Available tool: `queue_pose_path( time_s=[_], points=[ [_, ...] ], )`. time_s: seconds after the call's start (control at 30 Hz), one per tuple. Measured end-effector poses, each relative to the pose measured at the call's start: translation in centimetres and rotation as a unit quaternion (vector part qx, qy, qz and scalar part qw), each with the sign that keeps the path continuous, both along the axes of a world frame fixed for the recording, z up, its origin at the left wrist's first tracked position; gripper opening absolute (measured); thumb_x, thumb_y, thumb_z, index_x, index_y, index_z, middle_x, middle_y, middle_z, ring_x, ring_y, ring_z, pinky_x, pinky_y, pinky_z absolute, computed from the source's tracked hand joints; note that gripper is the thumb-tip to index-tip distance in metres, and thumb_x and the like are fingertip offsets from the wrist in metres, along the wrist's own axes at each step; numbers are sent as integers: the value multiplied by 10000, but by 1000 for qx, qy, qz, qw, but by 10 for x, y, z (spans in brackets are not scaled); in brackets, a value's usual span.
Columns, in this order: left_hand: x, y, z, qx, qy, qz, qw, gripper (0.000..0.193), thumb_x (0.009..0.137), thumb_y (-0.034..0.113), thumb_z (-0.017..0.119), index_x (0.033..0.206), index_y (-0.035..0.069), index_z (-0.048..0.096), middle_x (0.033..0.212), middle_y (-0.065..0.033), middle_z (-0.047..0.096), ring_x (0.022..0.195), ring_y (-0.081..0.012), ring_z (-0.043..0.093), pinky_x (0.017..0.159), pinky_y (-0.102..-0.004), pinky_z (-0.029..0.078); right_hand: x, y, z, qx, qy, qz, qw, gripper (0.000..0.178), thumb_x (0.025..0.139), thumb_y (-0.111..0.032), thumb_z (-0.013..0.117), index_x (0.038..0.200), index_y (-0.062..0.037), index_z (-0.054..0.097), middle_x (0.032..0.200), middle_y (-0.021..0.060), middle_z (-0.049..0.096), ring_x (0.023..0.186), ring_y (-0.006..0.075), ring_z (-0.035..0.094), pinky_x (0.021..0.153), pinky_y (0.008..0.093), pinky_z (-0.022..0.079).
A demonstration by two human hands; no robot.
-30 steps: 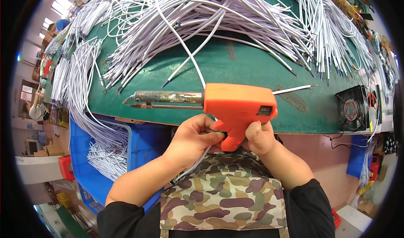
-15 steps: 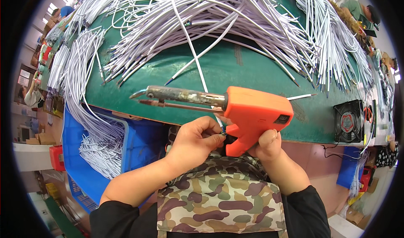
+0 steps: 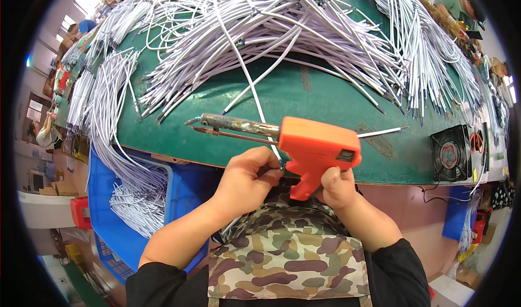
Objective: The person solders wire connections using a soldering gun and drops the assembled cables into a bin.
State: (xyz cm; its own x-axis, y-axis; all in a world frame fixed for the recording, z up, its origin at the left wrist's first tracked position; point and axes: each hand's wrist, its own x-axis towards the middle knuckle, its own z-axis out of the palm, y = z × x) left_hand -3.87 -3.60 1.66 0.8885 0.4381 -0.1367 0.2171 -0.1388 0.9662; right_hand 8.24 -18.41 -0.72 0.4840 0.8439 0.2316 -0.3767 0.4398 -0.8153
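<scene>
My right hand (image 3: 337, 187) is wrapped round the grip of an orange soldering gun (image 3: 320, 141), held level over the table's near edge. Its worn metal barrel and bent tip point left. Between the pinched fingers of my left hand (image 3: 245, 178) is the near end of a white cable (image 3: 251, 84), just below the barrel. That cable runs back over the green tabletop (image 3: 331, 98) to a large heap of white cables (image 3: 211, 57) with dark ends. A short length of white cable (image 3: 382, 132) shows right of the gun, partly hidden behind it.
At my left a blue plastic bin (image 3: 169, 198) holds white cables, with another bundle (image 3: 108, 95) draping off the table into it. A black fan (image 3: 450, 154) stands at the table's right edge. More cables (image 3: 429, 63) lie far right. Other people (image 3: 456, 8) sit farther away.
The soldering gun and my right hand have shifted slightly left. My left hand still pinches the cable end, a little further left. The whole view has turned slightly.
</scene>
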Motion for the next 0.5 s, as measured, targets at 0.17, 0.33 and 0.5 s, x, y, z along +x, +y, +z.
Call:
queue_pose_path(
  time_s=[0.17, 0.33, 0.5],
  points=[
    [11, 5, 4, 314, -105, -29, 943, 152, 795, -18, 651, 938, 34, 653, 883, -147, 640, 788, -351, 641, 667, -400, 525, -2, 3, 4, 5, 23, -23, 999, 517, 944, -399, 608, 1284, -18, 522, 1145, 118, 650, 907, 148, 593, 788, 312, 499],
    [15, 16, 5, 289, -56, -62, 954, 181, 792, -20, 641, 968, 16, 662, 909, -150, 650, 812, -366, 640, 706, -413, 526, 3, 15, -13, -68, -18, 33, 997, 583, 972, -413, 565, 1382, -26, 415, 1280, 108, 563, 1148, 220, 571, 964, 380, 461],
    [9, 25, 5, 261, 15, -107, 959, 130, 793, 24, 659, 915, -20, 649, 885, -153, 639, 813, -377, 633, 697, -415, 519, 2, 14, -19, -45, -9, 31, 998, 578, 962, -427, 577, 1364, -35, 442, 1256, 106, 582, 1138, 219, 577, 950, 379, 469]
  ],
)
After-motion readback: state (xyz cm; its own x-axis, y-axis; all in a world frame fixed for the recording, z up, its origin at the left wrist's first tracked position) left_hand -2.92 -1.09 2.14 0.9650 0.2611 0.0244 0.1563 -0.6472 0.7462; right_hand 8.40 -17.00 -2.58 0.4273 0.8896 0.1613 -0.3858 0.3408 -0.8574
